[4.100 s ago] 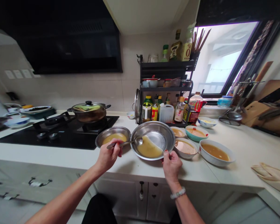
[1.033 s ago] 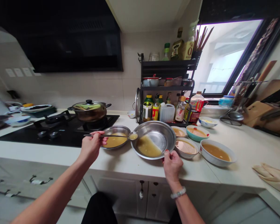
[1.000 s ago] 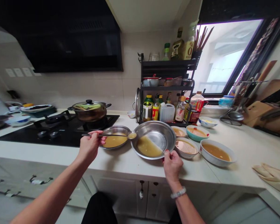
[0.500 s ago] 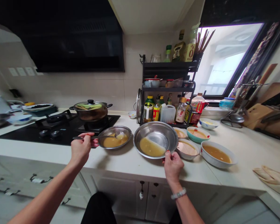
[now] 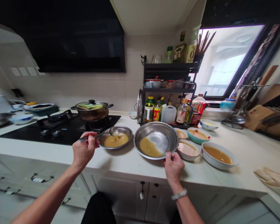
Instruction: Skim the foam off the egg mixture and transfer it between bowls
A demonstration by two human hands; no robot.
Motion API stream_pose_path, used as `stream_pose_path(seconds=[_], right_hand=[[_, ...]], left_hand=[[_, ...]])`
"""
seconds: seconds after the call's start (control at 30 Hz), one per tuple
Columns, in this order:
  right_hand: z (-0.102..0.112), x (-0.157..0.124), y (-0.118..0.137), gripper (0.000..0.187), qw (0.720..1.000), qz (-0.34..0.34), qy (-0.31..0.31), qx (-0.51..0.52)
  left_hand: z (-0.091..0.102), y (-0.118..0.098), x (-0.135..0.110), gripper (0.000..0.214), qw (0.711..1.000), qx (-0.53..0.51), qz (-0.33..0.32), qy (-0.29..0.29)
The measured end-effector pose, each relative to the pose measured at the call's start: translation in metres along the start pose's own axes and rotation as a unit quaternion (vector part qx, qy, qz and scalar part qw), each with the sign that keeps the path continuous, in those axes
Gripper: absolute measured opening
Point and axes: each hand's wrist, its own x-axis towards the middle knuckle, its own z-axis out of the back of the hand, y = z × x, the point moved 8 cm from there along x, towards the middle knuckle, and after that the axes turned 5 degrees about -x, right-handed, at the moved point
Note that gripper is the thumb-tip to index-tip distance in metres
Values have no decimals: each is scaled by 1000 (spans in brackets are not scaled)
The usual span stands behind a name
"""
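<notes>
My left hand (image 5: 85, 148) is closed round the handle of a metal spoon (image 5: 113, 132). The spoon's bowl is over the far side of a steel dish (image 5: 131, 133) that holds yellow-brown liquid (image 5: 116, 140). With fingers and thumb my right hand (image 5: 174, 166) grips the near right rim of a larger steel basin (image 5: 166, 133). The basin is tilted, and a shallow pool of similar liquid (image 5: 149, 147) lies at its left side. Just right of it stand a bowl of pale pinkish liquid (image 5: 188, 149) and a white bowl of brown liquid (image 5: 217, 155).
A lidded pot (image 5: 92, 110) sits on the black gas stove (image 5: 21, 132) at left. Behind the basin, a black rack (image 5: 170, 66) carries bottles and jars. A green bowl (image 5: 198, 135) stands farther back. A knife block (image 5: 256, 116) and a folded cloth (image 5: 272, 179) are at right.
The spoon has lifted and shifted slightly left within the steel dish. My right hand keeps its grip on the basin, whose liquid has shifted a little.
</notes>
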Motion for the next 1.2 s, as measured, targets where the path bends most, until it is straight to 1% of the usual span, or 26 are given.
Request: stream_pose_path(seconds=[0.1,0.23,0.37,0.53,0.67,0.8,0.97,1.03,1.13,1.2], right_hand=[[0,0,0,36,1000,-6,4,2],[0,0,0,37,1000,-8,9,-7],[0,0,-2,37,1000,-13,9,2],[-1,-1,-4,36,1000,-17,12,8],[-1,0,-3,36,1000,-12,7,2],[0,0,-3,36,1000,-7,8,-8],[-1,0,-4,36,1000,-6,12,-7],[-1,1,-5,37,1000,-6,9,-5],[-1,1,-7,37,1000,-7,4,0],[-2,1,-8,36,1000,-11,4,6]], left_hand=[[0,-2,0,19,1000,-13,-4,-2],[-1,-3,2,18,999,-46,14,-6],[-5,-1,3,17,993,-109,44,-6],[-22,5,0,17,973,-211,98,10],[-40,1,-6,17,961,-250,119,29],[-61,-8,-15,19,953,-270,117,71],[-87,-21,-25,18,954,-258,101,118],[-97,-26,-29,18,958,-238,79,138],[-110,-34,-36,16,967,-185,29,174],[-118,-39,-41,13,967,-155,2,201]])
